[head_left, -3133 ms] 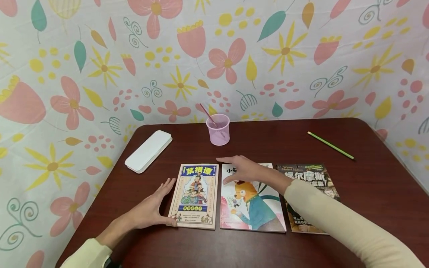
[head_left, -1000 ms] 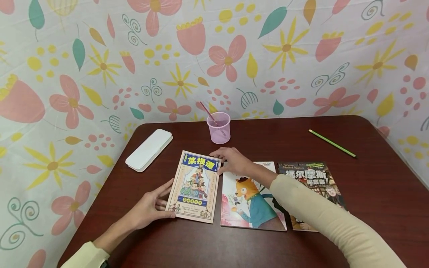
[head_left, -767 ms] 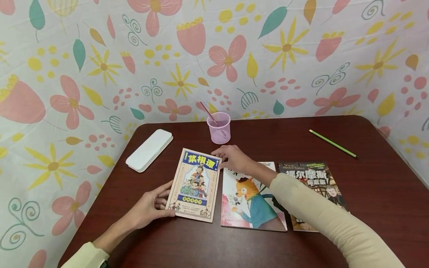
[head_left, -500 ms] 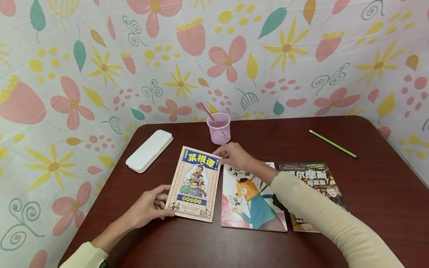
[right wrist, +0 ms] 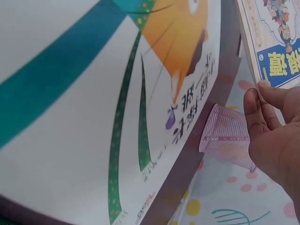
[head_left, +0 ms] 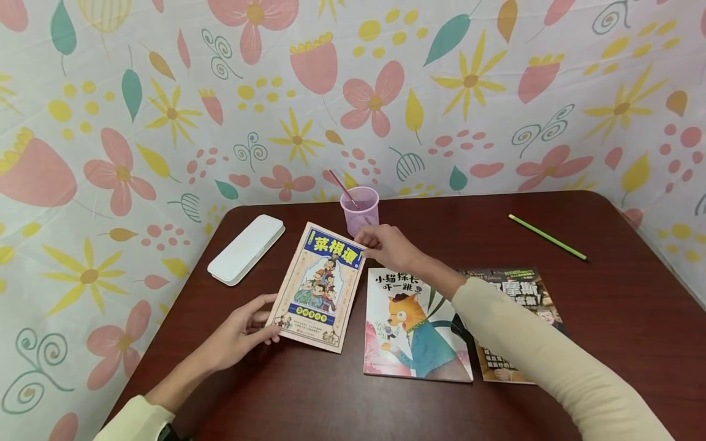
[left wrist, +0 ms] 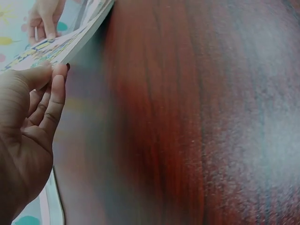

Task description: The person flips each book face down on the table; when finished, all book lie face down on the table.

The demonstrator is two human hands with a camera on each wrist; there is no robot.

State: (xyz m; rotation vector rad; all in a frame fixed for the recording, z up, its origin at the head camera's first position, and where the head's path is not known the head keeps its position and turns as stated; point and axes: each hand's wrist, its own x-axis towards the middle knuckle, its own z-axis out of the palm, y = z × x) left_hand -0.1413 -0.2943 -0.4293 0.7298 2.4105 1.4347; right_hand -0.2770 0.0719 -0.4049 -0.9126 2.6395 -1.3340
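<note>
A beige book with a blue title band (head_left: pixel 318 288) is held tilted above the dark table by both hands. The left hand (head_left: pixel 239 331) pinches its lower left edge, thumb on the cover and fingers beneath, as the left wrist view of the book (left wrist: pixel 70 47) also shows. At the top right corner, the right hand (head_left: pixel 394 248) pinches the book between thumb and fingers; the same corner of the book (right wrist: pixel 276 65) shows in the right wrist view. Right of it lies a picture book with an orange cat (head_left: pixel 410 331), partly under the right forearm.
A dark-covered book (head_left: pixel 510 364) lies farther right, partly hidden by the right sleeve. Behind the hands stands a pink mesh cup (head_left: pixel 358 211) with a pencil (head_left: pixel 342 187) in it. A white case (head_left: pixel 246 249) sits back left, a green pencil (head_left: pixel 548 237) back right.
Both hands have come to grip the beige book, which was flat on the table. It has risen, tilted and turned slightly clockwise, its top edge moving toward the cup.
</note>
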